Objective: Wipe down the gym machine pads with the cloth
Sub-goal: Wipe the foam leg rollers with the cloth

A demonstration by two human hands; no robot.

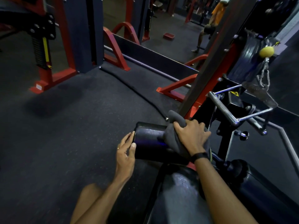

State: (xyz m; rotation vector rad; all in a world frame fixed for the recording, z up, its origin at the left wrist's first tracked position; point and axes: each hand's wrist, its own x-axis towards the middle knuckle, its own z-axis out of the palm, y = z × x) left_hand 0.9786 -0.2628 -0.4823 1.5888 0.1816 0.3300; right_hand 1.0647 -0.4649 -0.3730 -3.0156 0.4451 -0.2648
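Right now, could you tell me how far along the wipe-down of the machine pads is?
In hand: the right hand presses the grey cloth around the black roller pad, while the left hand steadies its free end. Done: I cannot tell, since no pad looks clearly cleaned. Left: apparently the seat pad below and the second roller pad on the right, both untouched.

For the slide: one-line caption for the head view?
Right hand presses grey cloth on black roller pad; left hand steadies its end.
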